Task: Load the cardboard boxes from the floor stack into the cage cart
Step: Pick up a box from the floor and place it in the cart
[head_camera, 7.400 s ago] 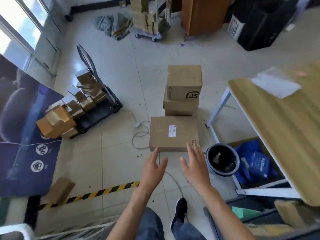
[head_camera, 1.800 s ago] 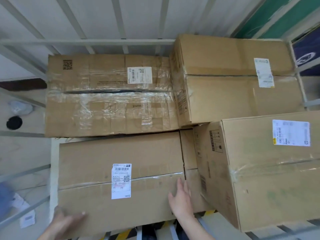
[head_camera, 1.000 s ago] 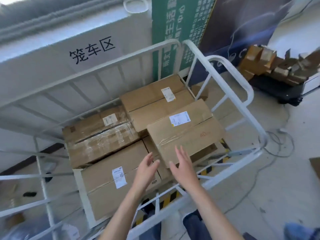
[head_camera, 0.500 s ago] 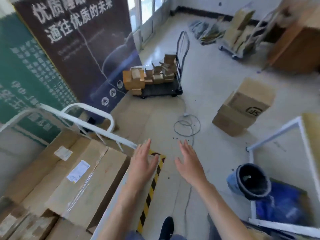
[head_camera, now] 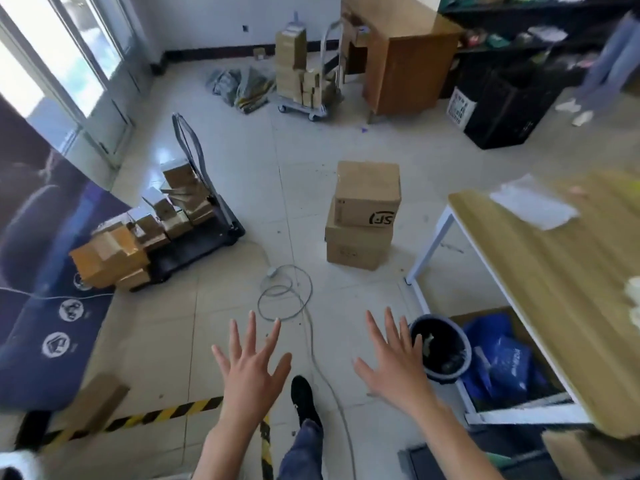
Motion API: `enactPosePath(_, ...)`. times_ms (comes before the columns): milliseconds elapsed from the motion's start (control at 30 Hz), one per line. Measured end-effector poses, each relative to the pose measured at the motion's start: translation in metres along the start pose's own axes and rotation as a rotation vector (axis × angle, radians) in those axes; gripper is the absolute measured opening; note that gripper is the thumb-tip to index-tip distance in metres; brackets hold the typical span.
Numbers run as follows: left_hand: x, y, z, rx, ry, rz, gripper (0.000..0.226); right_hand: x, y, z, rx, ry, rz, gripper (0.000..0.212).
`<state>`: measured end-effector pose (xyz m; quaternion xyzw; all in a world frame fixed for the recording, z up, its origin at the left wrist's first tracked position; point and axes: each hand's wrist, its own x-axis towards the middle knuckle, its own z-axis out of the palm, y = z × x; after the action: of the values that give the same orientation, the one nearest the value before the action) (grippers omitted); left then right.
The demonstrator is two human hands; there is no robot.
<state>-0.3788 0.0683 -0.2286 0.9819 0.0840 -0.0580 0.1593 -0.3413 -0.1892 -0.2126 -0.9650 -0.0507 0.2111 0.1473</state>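
Two cardboard boxes stand stacked on the tiled floor ahead: an upper box (head_camera: 367,192) with a black logo on its front, resting on a wider lower box (head_camera: 356,247). My left hand (head_camera: 251,363) and my right hand (head_camera: 393,362) are held out in front of me, fingers spread, holding nothing, well short of the stack. The cage cart is out of view.
A black flat trolley (head_camera: 194,242) piled with small parcels stands at the left. A coiled cable (head_camera: 282,299) lies on the floor between me and the stack. A wooden table (head_camera: 554,282) and a dark bucket (head_camera: 440,346) are at the right. Hazard tape (head_camera: 138,419) crosses the floor.
I have turned away from the cage cart, where I set a box down, to face the floor stack. Both hands are empty and have spread wider.
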Motion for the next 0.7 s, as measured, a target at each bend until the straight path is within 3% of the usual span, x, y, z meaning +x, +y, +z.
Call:
enactPosePath(167, 0.111, 0.015, -0.002, 0.01, -0.093, 0.004, 0.068, 0.081, 0.005, -0.034, 0.038, -0.062, 0.108, 0.089)
enactPosePath(467, 0.309, 0.084, -0.003, 0.022, -0.24, 0.139, 0.072, 0.225, 0.051, -0.107, 0.129, 0.025, 0.257, 0.089)
enactPosePath(700, 0.433, 0.152, 0.041, 0.06, -0.427, 0.072, 0.076, 0.359, 0.111, -0.129, 0.195, -0.068, 0.298, 0.092)
